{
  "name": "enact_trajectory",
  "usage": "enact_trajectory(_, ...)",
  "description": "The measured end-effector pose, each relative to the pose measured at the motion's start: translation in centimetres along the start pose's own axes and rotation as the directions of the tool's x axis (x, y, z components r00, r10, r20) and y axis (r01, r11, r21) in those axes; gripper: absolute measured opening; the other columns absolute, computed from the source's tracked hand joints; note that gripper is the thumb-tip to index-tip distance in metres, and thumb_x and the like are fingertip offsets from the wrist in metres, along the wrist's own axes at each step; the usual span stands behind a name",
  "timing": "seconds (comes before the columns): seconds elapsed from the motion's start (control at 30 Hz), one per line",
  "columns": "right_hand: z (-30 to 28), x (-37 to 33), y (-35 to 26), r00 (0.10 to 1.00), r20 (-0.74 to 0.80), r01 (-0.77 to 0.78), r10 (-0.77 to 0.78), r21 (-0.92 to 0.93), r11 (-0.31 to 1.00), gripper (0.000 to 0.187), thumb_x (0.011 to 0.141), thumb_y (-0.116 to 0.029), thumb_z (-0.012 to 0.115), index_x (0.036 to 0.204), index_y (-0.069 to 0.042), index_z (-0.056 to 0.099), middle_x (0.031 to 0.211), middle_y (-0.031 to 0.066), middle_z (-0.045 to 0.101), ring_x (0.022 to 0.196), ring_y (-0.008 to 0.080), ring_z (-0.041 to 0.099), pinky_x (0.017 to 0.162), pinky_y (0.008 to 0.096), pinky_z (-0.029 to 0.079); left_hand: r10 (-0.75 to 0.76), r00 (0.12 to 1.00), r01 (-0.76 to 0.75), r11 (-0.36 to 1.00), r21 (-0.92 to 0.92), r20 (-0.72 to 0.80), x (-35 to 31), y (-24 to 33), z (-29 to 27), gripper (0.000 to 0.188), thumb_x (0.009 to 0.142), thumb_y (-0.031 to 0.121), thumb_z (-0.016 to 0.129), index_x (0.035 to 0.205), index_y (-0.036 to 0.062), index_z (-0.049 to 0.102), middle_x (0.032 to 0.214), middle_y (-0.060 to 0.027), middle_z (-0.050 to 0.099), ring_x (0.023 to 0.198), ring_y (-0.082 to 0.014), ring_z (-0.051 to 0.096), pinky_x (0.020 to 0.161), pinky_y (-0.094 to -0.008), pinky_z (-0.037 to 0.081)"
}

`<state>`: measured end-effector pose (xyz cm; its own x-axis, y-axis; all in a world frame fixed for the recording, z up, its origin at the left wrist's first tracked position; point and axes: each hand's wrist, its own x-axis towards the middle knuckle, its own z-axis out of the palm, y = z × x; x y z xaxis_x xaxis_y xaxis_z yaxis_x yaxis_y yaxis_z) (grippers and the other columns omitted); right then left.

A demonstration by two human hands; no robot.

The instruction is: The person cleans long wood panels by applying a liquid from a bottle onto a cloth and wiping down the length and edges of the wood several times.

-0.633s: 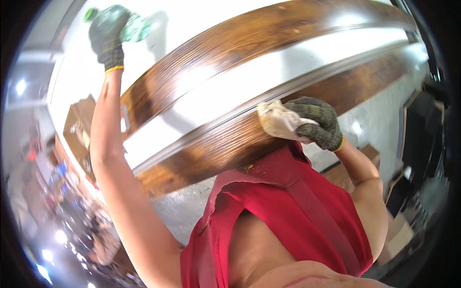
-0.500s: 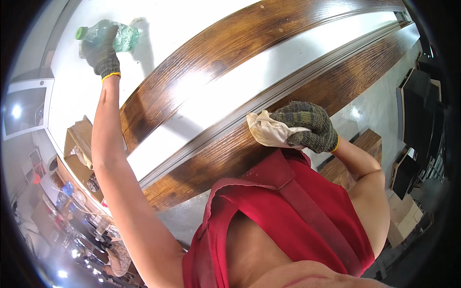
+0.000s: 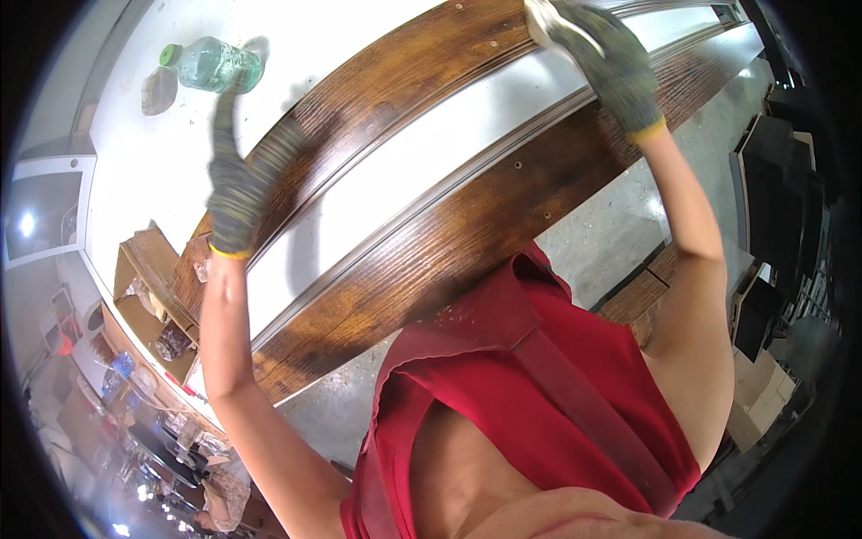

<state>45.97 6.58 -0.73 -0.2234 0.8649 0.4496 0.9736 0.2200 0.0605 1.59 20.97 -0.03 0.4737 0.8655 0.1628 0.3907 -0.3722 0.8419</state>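
Two long brown wood-grain boards lie across the white table: a far board and a near board. My left hand, in a dark knitted glove, is blurred by motion, its fingers spread over the left end of the far board. Nothing is in it. My right hand, gloved alike, grips a whitish cloth over the far board toward the right. A clear bottle with a green cap lies on its side at the far left, with a small clear container beside it.
An open cardboard box with wrapped items stands at the table's left edge. On the right, dark panels lean together above a cardboard carton. A wood-grain piece is low by my right side.
My left hand has let go of the bottle and come nearer, onto the far board. My right hand has carried the cloth from the near board away to the far one.
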Motion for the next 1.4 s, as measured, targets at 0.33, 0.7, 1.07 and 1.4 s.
enact_trajectory(0.33,6.7,1.3,1.6,0.957,0.241,0.2,-0.159,-0.156,0.967,0.037,0.097,-0.023,0.054,0.132,-0.024,0.063,0.135,0.0026,0.062,0.121,0.0239,0.058,0.105,0.0381,0.046,0.144,0.974,-0.228,0.639,0.735,0.177,-3.7,-1.0,4.2,0.098,0.069,0.053,0.084,0.149,0.0129,0.041,0.141,-0.0208,0.048,0.13,-0.0375,0.046,0.11,-0.0537,0.036)
enact_trajectory(0.7,5.3,1.8,2.1,0.975,0.151,0.172,-0.165,-0.032,0.985,0.046,0.092,-0.013,0.056,0.136,-0.028,0.06,0.132,0.0037,0.062,0.12,0.028,0.059,0.102,0.0399,0.049,0.122,0.978,-0.206,0.61,0.765,0.167,-4.0,-0.6,4.3,0.098,0.071,0.064,0.078,0.145,0.0097,0.045,0.14,-0.0204,0.05,0.131,-0.0357,0.047,0.114,-0.053,0.032)
enact_trajectory(1.07,2.6,6.3,-0.6,0.877,0.449,-0.082,0.173,-0.214,0.973,0.017,0.089,-0.027,0.062,0.093,-0.011,0.069,0.094,0.0137,0.069,0.09,0.0338,0.066,0.076,0.0465,0.052,0.096,0.979,-0.198,0.626,0.754,0.177,-4.1,-1.0,4.2,0.099,0.07,0.061,0.08,0.147,0.0097,0.043,0.142,-0.0209,0.048,0.132,-0.0362,0.046,0.115,-0.0523,0.031)
enact_trajectory(1.4,3.6,6.3,0.1,0.891,0.451,0.039,0.055,-0.198,0.979,0.018,0.093,-0.022,0.061,0.109,-0.017,0.068,0.105,0.009,0.068,0.097,0.0313,0.066,0.082,0.0453,0.054,0.093,0.978,-0.202,0.637,0.744,0.187,-3.9,-0.6,4.3,0.098,0.071,0.06,0.08,0.148,0.0114,0.043,0.142,-0.0186,0.048,0.134,-0.0339,0.044,0.116,-0.0501,0.03)
